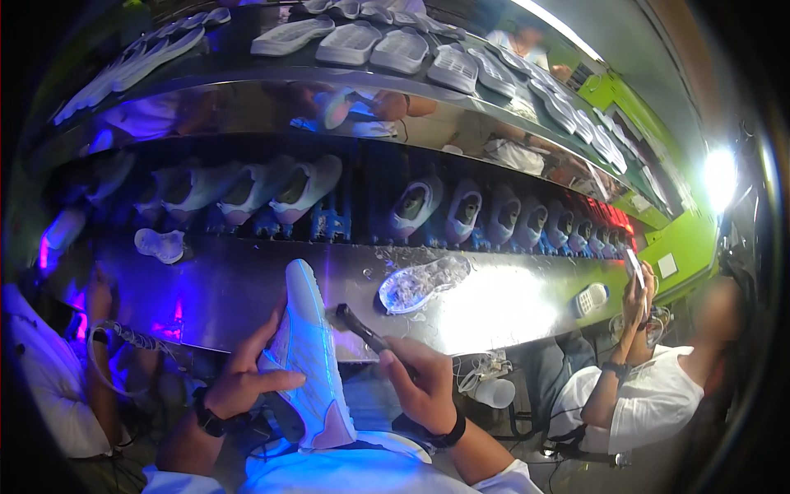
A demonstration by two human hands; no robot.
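Note:
In my left hand (pixel 245 383) is a pale shoe (pixel 306 354), held upright with its toe pointing away from me and its sole edge to the right. The thumb lies across its side and the fingers wrap behind it. A blue glow falls on the shoe. My right hand (pixel 421 383) grips a dark-handled small brush (pixel 359 326), its head close to the shoe's sole edge near the toe. I cannot tell whether the brush touches the shoe. Beyond the brush, a pale sole-shaped piece (pixel 424 285) lies on the metal bench, heaped with clear scraps.
The metal bench (pixel 239 288) runs across in front of me. Behind it stands a row of shoes (pixel 415 207) on blue holders; above, a shelf carries several pale soles (pixel 350 43). A co-worker (pixel 650 375) sits at right, another person's sleeve (pixel 58 379) at left.

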